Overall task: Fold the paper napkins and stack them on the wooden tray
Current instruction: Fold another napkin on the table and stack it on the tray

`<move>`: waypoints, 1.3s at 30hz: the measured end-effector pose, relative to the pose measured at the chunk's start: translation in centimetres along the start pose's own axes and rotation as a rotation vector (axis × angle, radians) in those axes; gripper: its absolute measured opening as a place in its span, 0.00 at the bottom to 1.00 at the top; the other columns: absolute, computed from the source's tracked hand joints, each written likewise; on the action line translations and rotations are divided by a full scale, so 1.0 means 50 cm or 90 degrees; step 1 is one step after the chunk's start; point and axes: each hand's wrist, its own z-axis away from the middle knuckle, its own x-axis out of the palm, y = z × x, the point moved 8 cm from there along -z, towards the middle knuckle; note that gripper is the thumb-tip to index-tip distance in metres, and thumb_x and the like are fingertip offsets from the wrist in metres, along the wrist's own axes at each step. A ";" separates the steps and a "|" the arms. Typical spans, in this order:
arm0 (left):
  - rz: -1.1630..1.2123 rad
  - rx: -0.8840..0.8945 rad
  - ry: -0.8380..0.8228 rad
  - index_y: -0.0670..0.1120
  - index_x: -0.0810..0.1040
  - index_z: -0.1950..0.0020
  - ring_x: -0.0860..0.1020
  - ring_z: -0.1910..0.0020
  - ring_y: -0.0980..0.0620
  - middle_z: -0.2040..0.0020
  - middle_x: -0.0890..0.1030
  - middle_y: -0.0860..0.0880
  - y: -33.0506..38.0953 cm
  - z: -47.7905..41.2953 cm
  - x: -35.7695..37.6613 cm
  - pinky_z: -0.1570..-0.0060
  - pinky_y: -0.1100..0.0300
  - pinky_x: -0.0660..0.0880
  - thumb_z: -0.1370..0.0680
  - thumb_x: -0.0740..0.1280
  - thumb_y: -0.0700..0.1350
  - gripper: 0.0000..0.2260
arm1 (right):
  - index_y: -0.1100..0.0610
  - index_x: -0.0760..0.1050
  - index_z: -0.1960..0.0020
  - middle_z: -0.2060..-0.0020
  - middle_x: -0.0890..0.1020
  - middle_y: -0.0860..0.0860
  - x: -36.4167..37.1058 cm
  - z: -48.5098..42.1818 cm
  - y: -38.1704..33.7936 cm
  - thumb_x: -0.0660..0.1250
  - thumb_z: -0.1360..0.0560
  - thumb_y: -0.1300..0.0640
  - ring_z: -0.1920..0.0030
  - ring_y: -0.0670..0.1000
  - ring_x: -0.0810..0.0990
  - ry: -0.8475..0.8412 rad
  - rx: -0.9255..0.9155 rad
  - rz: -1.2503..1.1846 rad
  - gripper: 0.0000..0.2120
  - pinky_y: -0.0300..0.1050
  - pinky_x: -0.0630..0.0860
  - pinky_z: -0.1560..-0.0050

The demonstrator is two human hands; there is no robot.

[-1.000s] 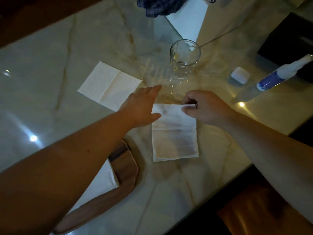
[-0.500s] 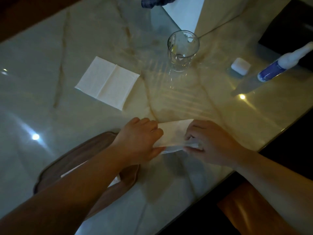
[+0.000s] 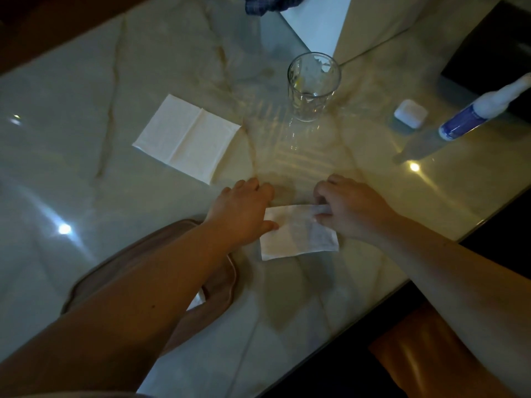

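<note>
Folded napkin [image 3: 298, 234]: lies flat on the tabletop [image 3: 143, 67], directly between the two hands, long axis running left to right.
Left hand [image 3: 244, 211]: palm down on the napkin's left end, fingers [image 3: 247, 186] spread flat, pressing, not gripping.
Right hand [image 3: 350, 208]: fingers [image 3: 323, 216] pinch the napkin's far right corner.
Wooden tray [image 3: 221, 285]: just left of the left hand and nearer the person, partly hidden under the left forearm; the left hand is the nearer one.
Unfolded napkin [image 3: 186, 139]: beyond the left fingers, well apart.
Glass [image 3: 313, 87]: beyond both hands, clear of the path.
Room: open tabletop between napkin and tray; the near tabletop edge runs close below the right forearm.
</note>
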 end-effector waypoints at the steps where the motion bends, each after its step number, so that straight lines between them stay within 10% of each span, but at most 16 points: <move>1: 0.005 -0.004 -0.015 0.50 0.73 0.42 0.72 0.44 0.46 0.43 0.74 0.47 -0.001 -0.003 0.002 0.45 0.49 0.72 0.28 0.69 0.60 0.21 | 0.50 0.73 0.57 0.57 0.73 0.48 0.008 -0.002 0.003 0.72 0.31 0.52 0.53 0.54 0.76 -0.025 0.010 -0.024 0.08 0.46 0.69 0.59; 10: 0.427 -0.111 0.064 0.49 0.75 0.57 0.73 0.67 0.57 0.64 0.77 0.53 -0.042 0.060 -0.037 0.66 0.66 0.70 0.27 0.71 0.45 0.05 | 0.51 0.75 0.64 0.69 0.79 0.47 -0.013 0.020 -0.001 0.73 0.32 0.61 0.68 0.45 0.74 -0.009 0.087 -0.426 0.09 0.44 0.71 0.63; 17: 0.792 -0.295 0.142 0.53 0.75 0.51 0.81 0.56 0.54 0.54 0.82 0.52 -0.154 0.187 -0.024 0.69 0.61 0.80 0.27 0.72 0.40 0.11 | 0.53 0.74 0.55 0.65 0.81 0.51 0.000 0.018 -0.121 0.72 0.31 0.68 0.64 0.46 0.79 -0.007 0.096 -0.622 0.12 0.39 0.75 0.61; 22: 0.787 -0.380 0.183 0.52 0.74 0.44 0.81 0.54 0.55 0.52 0.81 0.54 -0.243 0.304 0.010 0.60 0.56 0.82 0.26 0.71 0.41 0.14 | 0.54 0.75 0.55 0.62 0.84 0.52 0.062 0.000 -0.236 0.72 0.30 0.66 0.59 0.51 0.80 -0.065 0.080 -0.625 0.10 0.50 0.77 0.58; 39: 0.521 -0.503 0.211 0.60 0.70 0.63 0.78 0.59 0.49 0.61 0.77 0.55 -0.383 0.474 0.106 0.57 0.44 0.80 0.30 0.73 0.44 0.15 | 0.51 0.78 0.56 0.71 0.72 0.42 0.168 -0.037 -0.448 0.71 0.29 0.57 0.72 0.44 0.71 -0.094 -0.121 -0.231 0.04 0.37 0.65 0.69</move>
